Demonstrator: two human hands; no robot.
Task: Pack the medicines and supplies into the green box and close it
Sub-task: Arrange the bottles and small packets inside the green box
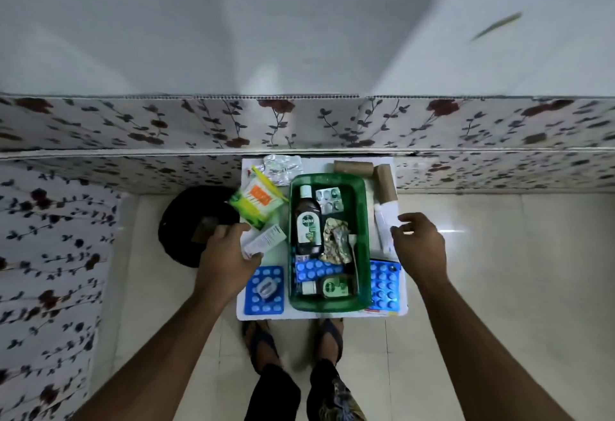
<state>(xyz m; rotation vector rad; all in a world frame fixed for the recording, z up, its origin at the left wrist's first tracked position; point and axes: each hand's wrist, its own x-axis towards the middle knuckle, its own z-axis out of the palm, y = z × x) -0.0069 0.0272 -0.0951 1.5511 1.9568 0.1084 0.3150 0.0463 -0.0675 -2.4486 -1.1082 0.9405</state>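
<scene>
The green box (363, 221) stands open on a small white table (332, 314). Inside lie a large brown Dettol bottle (307, 221), a smaller bottle (332, 286), a silver blister strip (328, 200), a gold strip (336, 241) and a blue tablet strip (314, 270). My left hand (224, 256) rests at the box's left, fingers around a small white carton (264, 239). My right hand (420, 242) hovers open at the box's right, beside a white tube (382, 227). Blue tablet strips lie left (264, 290) and right (384, 284) of the box.
A green-and-orange packet (258, 202) and silver strips (282, 167) lie at the table's back left. Two brown bandage rolls (353, 167) (386, 182) sit at the back right. A black round object (196, 224) stands on the floor left of the table. Floral panels line the back and left.
</scene>
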